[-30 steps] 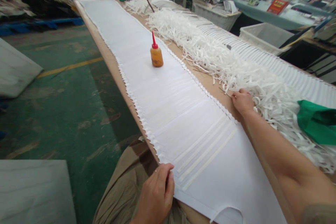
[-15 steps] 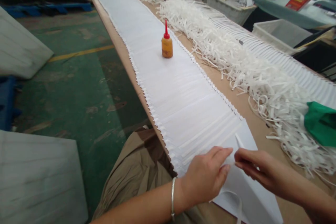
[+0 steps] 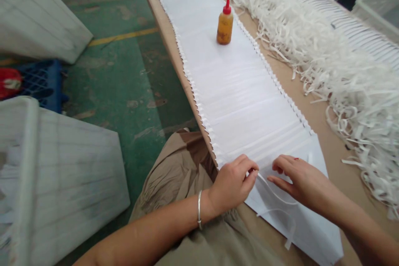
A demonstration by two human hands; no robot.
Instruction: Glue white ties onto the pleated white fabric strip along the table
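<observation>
Over the near end of a long layered run of white sheets (image 3: 224, 91), my left hand (image 3: 233, 183) pinches the end of a thin white ribbon (image 3: 274, 194) between thumb and forefinger. The ribbon curves right and passes under my right hand (image 3: 301, 178), whose thumb and fingers are apart with nothing visible between them. The tip of another white strip (image 3: 310, 158) shows just behind the right hand. A loose strip (image 3: 291, 232) hangs over the near sheet edge. Rows of short ribbon ends line both long sides of the sheets.
An amber glue-type bottle (image 3: 225, 29) with a red nozzle stands upright on the sheets. A tangled heap of white ribbons (image 3: 352, 75) lies along the right of the brown tabletop (image 3: 330, 149). White bins (image 3: 77, 166) and a blue pallet (image 3: 43, 85) stand on the floor at left.
My right hand has opened from its pinch and lifted off the strip. My left fingers have closed on the ribbon and drawn it slightly left. The view has tilted downward and left.
</observation>
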